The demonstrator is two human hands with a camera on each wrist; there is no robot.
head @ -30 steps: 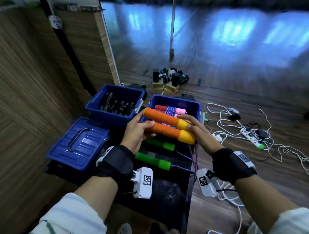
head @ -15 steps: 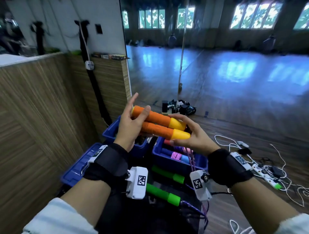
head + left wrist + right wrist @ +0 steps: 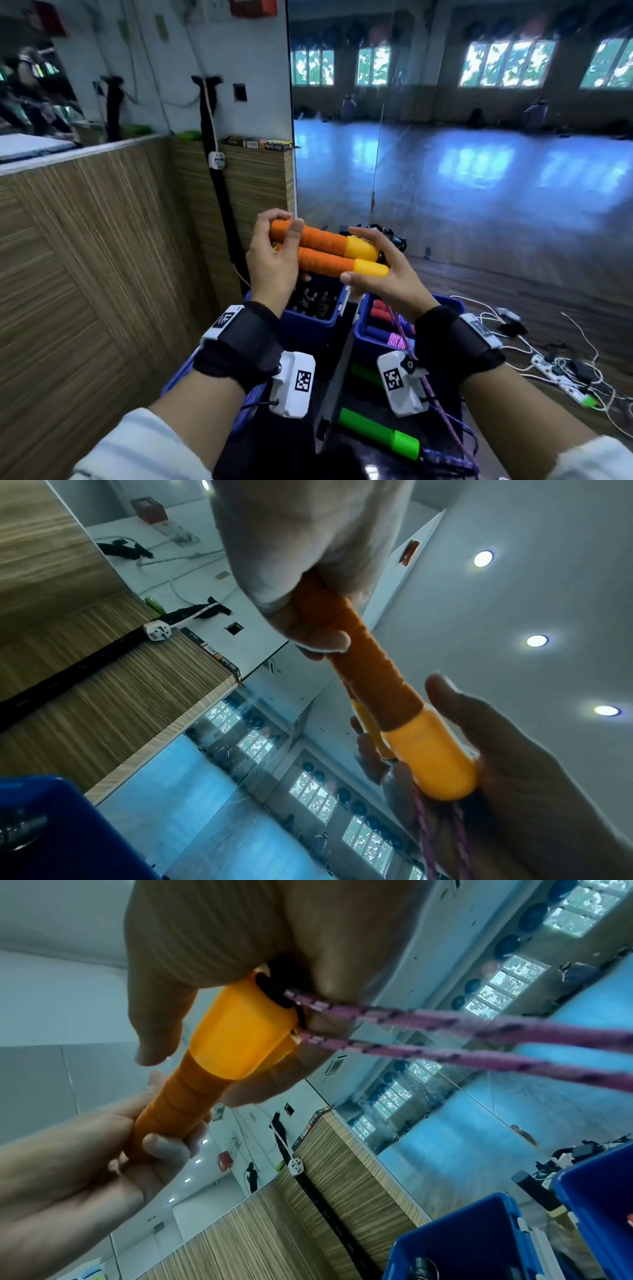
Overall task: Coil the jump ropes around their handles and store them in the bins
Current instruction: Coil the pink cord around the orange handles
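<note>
Two orange jump-rope handles (image 3: 325,250) with yellow caps lie side by side, held level at chest height above the bins. My left hand (image 3: 274,253) grips their orange ends (image 3: 346,631), fingers and thumb curled round them. My right hand (image 3: 373,267) holds the yellow caps (image 3: 240,1042) between thumb and fingers. The pink-purple rope (image 3: 445,1042) leaves the caps in two strands and hangs down past my right wrist (image 3: 411,346). Below stand two blue bins: the right bin (image 3: 363,329) holds coiled ropes, the left bin (image 3: 329,322) holds dark items.
A green-handled rope (image 3: 376,433) with a purple cord lies on the black table (image 3: 329,394) near me. A blue lid (image 3: 178,380) sits lower left. Wood panelling (image 3: 102,274) closes the left side. White cables and a power strip (image 3: 561,373) lie on the floor at right.
Both hands have lifted the orange handles from just above the bins up to chest height. My left fingers, earlier straight, have curled round the orange ends.
</note>
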